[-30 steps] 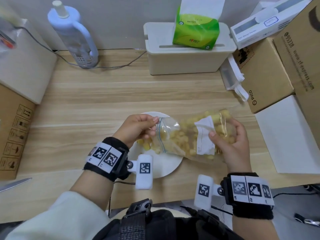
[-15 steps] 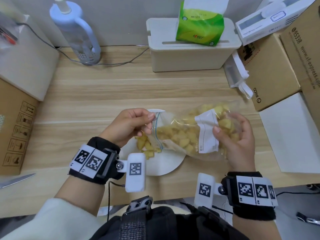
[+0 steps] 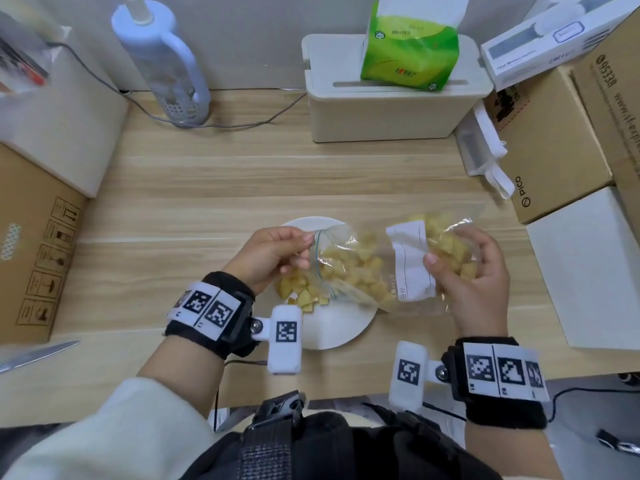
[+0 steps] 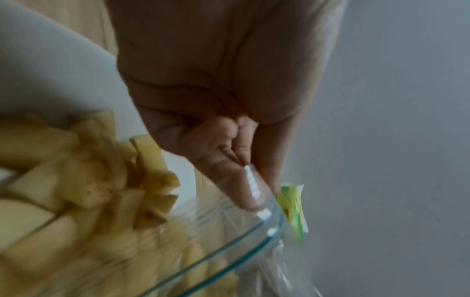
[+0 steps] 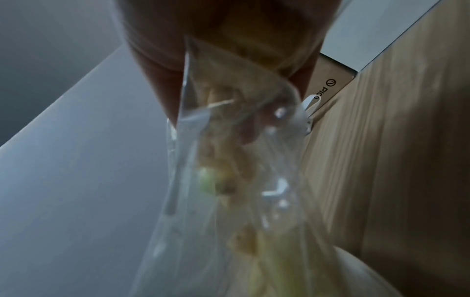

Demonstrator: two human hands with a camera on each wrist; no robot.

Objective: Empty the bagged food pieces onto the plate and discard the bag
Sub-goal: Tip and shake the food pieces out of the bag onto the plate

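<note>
A clear zip bag [image 3: 367,268] of pale yellow food pieces lies tilted over a white plate [image 3: 339,327], its mouth pointing left and down. My left hand [image 3: 273,254] pinches the blue zip rim [image 4: 257,239] at the mouth. My right hand [image 3: 474,275] grips the raised bottom end of the bag [image 5: 229,160], beside its white label [image 3: 412,261]. A small pile of food pieces [image 3: 299,292] lies on the plate under the mouth; in the left wrist view more food pieces [image 4: 84,191] are spilling out.
A knife blade [image 3: 38,353] lies at the desk's near left edge. Cardboard boxes [image 3: 550,140] and a white box [image 3: 585,268] crowd the right side. A cream box [image 3: 391,109] with a green tissue pack [image 3: 408,57] and a bottle [image 3: 162,60] stand at the back.
My right hand has lifted the bag's bottom end higher and shifted its grip. More pieces have slid out onto the plate.
</note>
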